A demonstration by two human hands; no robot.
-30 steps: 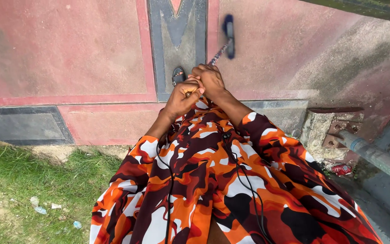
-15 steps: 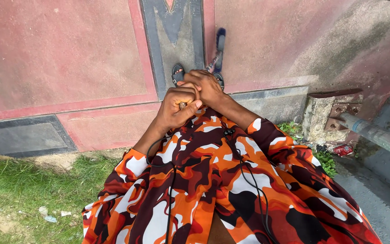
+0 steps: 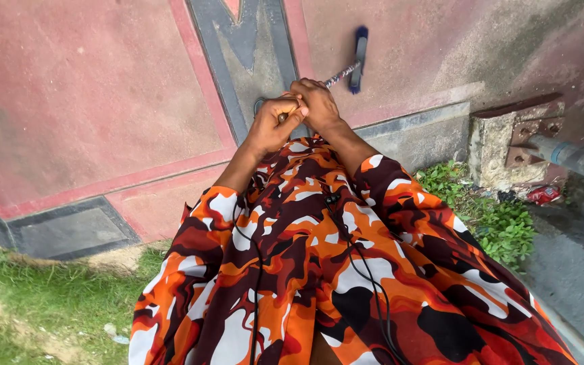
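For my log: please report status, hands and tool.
Left hand and right hand both grip broom handle. Blue head on red pavement. Nothing obstructing.

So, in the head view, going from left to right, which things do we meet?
Grey inset panel → left hand → right hand → blue brush head → concrete block → grey pipe.

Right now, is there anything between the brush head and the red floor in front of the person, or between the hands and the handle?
Nothing visible. The left hand and right hand both grip the handle directly, close together. The blue brush head sits low over bare red floor, with no object around it; whether it touches cannot be told.
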